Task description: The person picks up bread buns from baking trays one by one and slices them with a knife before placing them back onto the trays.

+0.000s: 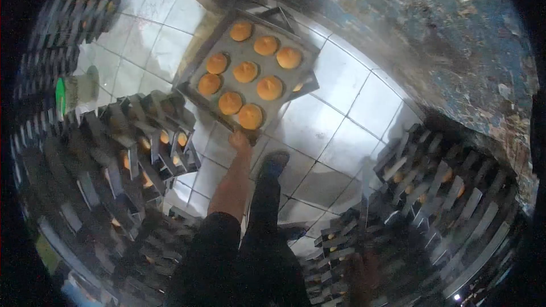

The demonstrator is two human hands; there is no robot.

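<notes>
gripping near edge of bun tray (257, 58), left hand (240, 139) fingers closed on rim; tray at 11 o'clock, nine buns (245, 71) on it; right fingers unclear, can't tell; tray stacks (122, 153) at 9 o'clock, more at 4

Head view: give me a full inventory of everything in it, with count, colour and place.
Held tray: one, grey, upper middle
Buns on it: nine, golden brown
Stacked trays: many, too blurred to count, dark grey, left, right and bottom
Buns among the stacks: several, not countable, orange-brown
Floor tiles: many, whitish, middle and upper left
Wall: one, patchy blue and brown, upper right
Round-edged item: one, bright green, far left, kind unclear
Left hand: one, bare, at the held tray's near corner
Right hand: cannot be made out
Leg: one plain to see, dark, lower middle
</notes>
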